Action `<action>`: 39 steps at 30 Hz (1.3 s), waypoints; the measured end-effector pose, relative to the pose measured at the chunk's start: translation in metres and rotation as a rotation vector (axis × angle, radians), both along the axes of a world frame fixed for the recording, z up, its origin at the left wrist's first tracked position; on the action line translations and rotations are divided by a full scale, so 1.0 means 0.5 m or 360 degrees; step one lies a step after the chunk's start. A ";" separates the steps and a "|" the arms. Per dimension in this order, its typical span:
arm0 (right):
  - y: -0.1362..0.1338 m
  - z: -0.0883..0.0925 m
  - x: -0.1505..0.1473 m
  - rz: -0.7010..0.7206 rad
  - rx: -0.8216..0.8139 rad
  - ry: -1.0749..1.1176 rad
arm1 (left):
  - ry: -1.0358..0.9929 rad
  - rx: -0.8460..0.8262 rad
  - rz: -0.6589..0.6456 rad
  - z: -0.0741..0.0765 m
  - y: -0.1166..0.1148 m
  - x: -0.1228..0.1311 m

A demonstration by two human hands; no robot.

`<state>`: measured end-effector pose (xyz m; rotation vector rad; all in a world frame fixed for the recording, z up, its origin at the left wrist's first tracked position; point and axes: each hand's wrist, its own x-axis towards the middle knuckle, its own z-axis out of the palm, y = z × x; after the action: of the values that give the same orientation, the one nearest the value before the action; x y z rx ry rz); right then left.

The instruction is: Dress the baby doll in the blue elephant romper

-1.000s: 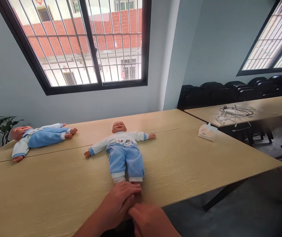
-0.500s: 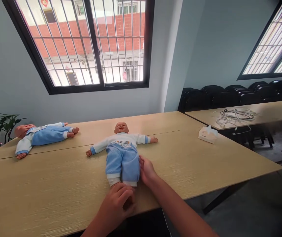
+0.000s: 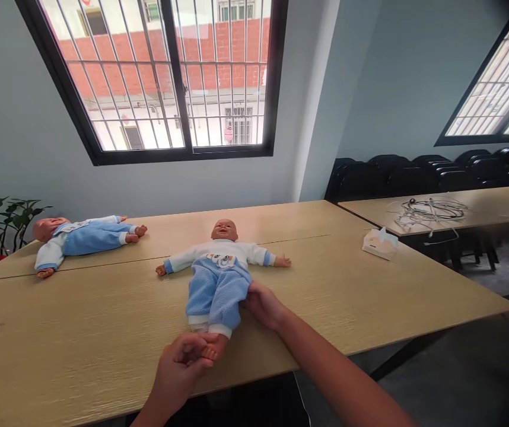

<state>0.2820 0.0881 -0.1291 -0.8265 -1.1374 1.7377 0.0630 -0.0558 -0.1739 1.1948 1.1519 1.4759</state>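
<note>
A baby doll (image 3: 220,267) in a white top and blue trousers lies on its back on the wooden table (image 3: 347,296), arms spread, head toward the window. My left hand (image 3: 182,362) is closed around the doll's feet at the near table edge, and one foot shows between my fingers. My right hand (image 3: 261,303) grips the blue trouser leg at the doll's right side, fingers curled into the fabric.
A second doll (image 3: 83,236) in the same clothes lies at the far left of the table. A tissue pack (image 3: 379,243) sits at the right. Tangled cables (image 3: 432,209) lie on another table, black chairs (image 3: 414,169) behind. A plant (image 3: 0,222) stands at left.
My right hand left my left hand, moved up beside the doll's leg and took hold of the trousers. My left hand shifted from covering the feet to gripping them. The doll's legs swung left.
</note>
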 end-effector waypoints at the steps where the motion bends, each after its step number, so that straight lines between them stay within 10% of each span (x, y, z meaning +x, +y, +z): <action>1: 0.006 0.000 0.006 0.0050 -0.0020 0.0019 | -0.0132 -0.0031 0.0031 0.000 0.000 -0.011; 11: 0.046 0.012 0.066 0.0447 -0.0010 -0.0364 | -0.0965 -0.0211 0.0178 0.005 -0.020 -0.100; 22: 0.104 -0.021 0.044 -0.0392 0.0662 -0.0891 | -0.1040 -0.0207 0.0325 0.013 -0.058 -0.109; 27: 0.088 -0.036 0.046 -0.0509 0.0813 -0.1054 | -0.0716 -0.0135 0.0260 0.023 -0.075 -0.067; 33: 0.090 -0.049 0.062 -0.0687 0.0991 -0.1194 | 0.0098 -0.0021 -0.0387 0.056 -0.091 0.000; 39: 0.102 -0.059 0.084 -0.0922 0.1037 -0.1279 | 0.0506 0.0079 -0.0611 0.063 -0.067 0.045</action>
<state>0.3240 0.1393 -0.1587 -1.2937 -1.6304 0.4723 0.0855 -0.0892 -0.1425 1.6252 1.0194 1.0541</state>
